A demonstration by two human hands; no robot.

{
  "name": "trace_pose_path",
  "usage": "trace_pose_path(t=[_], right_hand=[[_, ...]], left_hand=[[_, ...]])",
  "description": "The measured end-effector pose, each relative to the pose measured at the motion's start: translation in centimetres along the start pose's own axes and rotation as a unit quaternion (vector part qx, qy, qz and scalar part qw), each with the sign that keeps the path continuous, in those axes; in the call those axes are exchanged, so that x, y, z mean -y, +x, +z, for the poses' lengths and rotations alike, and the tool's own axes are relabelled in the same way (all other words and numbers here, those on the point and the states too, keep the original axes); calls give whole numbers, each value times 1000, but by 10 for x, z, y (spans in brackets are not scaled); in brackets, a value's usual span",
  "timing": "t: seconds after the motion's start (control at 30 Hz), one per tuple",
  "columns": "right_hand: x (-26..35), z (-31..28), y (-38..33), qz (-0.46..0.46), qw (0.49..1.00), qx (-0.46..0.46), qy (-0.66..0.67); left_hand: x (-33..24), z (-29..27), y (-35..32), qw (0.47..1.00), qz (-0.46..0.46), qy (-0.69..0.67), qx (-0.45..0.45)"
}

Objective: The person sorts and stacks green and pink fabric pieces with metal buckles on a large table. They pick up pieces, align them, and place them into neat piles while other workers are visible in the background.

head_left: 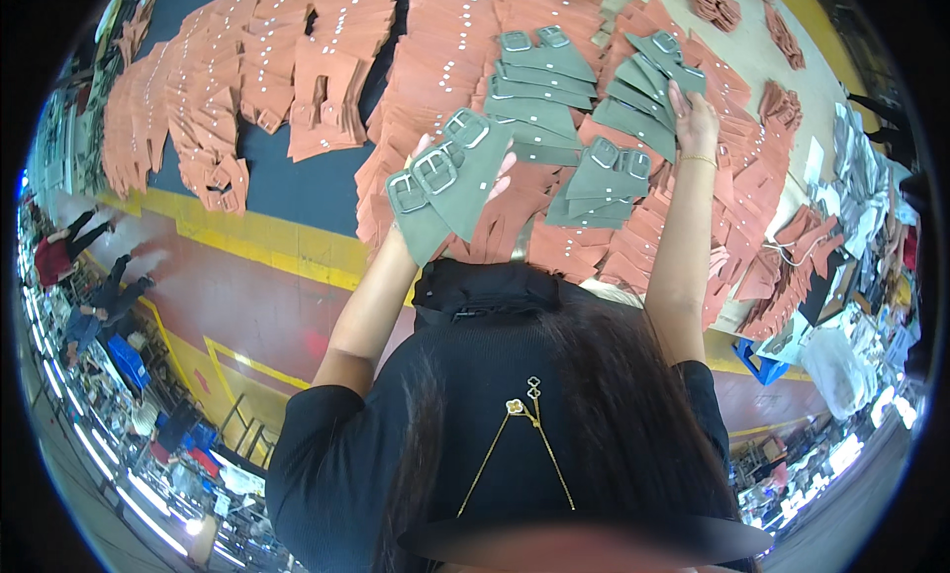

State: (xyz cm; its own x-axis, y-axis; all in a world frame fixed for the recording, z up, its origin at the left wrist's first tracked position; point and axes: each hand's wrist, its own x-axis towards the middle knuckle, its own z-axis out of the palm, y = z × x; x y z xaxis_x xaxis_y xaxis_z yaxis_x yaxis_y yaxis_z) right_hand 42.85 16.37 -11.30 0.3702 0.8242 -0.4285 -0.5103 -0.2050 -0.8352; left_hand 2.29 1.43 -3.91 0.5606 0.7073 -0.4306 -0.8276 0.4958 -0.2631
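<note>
Red factory floor [237,291] with yellow lines; worktable [752,58] spread with overlapping coral strap pieces [445,58]. From my remote post I see the left hand [504,179] grasping fanned green buckled straps [475,192] above the near coral rows. Long axes slant: buckles [435,171] far-left, plain ends near-right. Right hand [697,126] touches the far-right green stack [638,93]; whether it pinches, I cannot tell.

Buckled pieces [539,86] atop strap piles [421,88] | tied bundle [782,288] right of them | floor [247,288] left
</note>
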Motion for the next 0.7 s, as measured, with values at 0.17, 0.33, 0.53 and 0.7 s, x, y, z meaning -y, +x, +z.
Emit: trace_pose_path(t=[0.17, 0.33, 0.53, 0.7], right_hand=[[2, -14, -15, 32, 992, -58, -108], [8, 4, -69, -11, 989, -88, -117], [-26, 30, -139, 2, 997, -18, -74], [-71, 49, -190, 193, 972, 124, -56]], left_hand=[[1, 6, -4, 1000, 4, -28, -9], [2, 4, -6, 998, 21, 47, -33], [-13, -7, -21, 944, 72, 314, -75], [-21, -10, -33, 994, 37, 98, -16]])
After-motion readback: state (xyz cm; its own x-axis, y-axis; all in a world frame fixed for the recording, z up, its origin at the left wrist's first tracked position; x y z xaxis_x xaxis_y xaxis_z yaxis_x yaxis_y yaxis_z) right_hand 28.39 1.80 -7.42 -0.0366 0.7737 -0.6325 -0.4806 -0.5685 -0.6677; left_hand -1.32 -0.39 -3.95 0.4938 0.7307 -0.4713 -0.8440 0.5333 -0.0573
